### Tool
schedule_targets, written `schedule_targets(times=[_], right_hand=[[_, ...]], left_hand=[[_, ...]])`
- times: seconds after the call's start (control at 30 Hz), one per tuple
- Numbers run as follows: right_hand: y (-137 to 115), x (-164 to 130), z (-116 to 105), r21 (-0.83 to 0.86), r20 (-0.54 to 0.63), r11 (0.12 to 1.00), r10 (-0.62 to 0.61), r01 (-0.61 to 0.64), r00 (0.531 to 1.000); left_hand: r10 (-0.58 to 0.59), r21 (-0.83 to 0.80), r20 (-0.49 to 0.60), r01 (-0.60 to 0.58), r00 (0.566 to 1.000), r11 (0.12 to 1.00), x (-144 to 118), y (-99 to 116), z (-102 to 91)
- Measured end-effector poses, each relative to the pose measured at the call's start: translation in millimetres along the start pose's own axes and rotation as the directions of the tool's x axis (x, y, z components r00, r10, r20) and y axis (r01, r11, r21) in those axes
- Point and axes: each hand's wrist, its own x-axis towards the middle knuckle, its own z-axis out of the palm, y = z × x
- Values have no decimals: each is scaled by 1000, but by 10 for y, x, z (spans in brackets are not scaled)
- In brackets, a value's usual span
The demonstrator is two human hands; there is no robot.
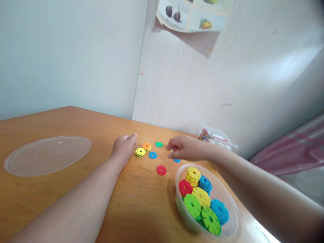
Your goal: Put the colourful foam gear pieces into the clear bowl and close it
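Observation:
My left hand [124,146] rests on the wooden table [76,189], fingers curled, just left of a yellow disc [140,152] and an orange disc [146,146]. My right hand [186,148] pinches a small piece at its fingertips; what it is I cannot tell. A blue disc [176,160] peeks out under that hand. Between the hands lie a green disc [159,144], another blue disc [152,155] and a red disc [161,170]. A clear plastic tub [233,216] near my right forearm holds several coloured notched discs.
A clear round lid [48,155] lies flat at the left of the table. A plastic bag [217,137] with small items sits at the table's far edge by the wall. A picture sheet [193,15] hangs on the wall above. Pink cloth [291,152] is at the right.

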Motion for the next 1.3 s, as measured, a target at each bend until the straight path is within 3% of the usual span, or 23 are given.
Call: schedule_targets(times=[0.17, 0.3, 0.5, 0.67, 0.83, 1.0, 1.13, 1.3], right_hand=[[0, 692, 185, -101, 5, 994, 28, -28, 1000], [-85, 1041, 284, -181, 34, 983, 3, 3, 999], [-187, 1283, 345, -252, 84, 966, -29, 50, 996], [-193, 1322, 330, -261, 94, 964, -20, 44, 995], [-147, 1043, 169, -194, 18, 980, -40, 43, 999], [-141, 295, -32, -126, 5, 988, -93, 93, 996], [-131, -334, -77, -62, 26, 997, -36, 37, 999], [-77, -760, -32, -56, 69, 998, 17, -13, 998]], left_hand=[[12, 27, 1, -12, 1000, 1000, 16, -23, -4], [17, 70, 24, -19, 1000, 997, 32, -32, -9], [23, 83, 29, -25, 999, 996, 46, -59, 6], [20, 92, 34, -23, 999, 995, 44, -56, 5], [5, 54, 14, -6, 1000, 999, 26, -38, 4], [40, 11, 9, -40, 999, 999, 8, -19, 2], [1, 30, 4, -1, 1000, 1000, 0, 5, -8], [-12, 45, -11, 13, 1000, 999, 12, 16, -10]])
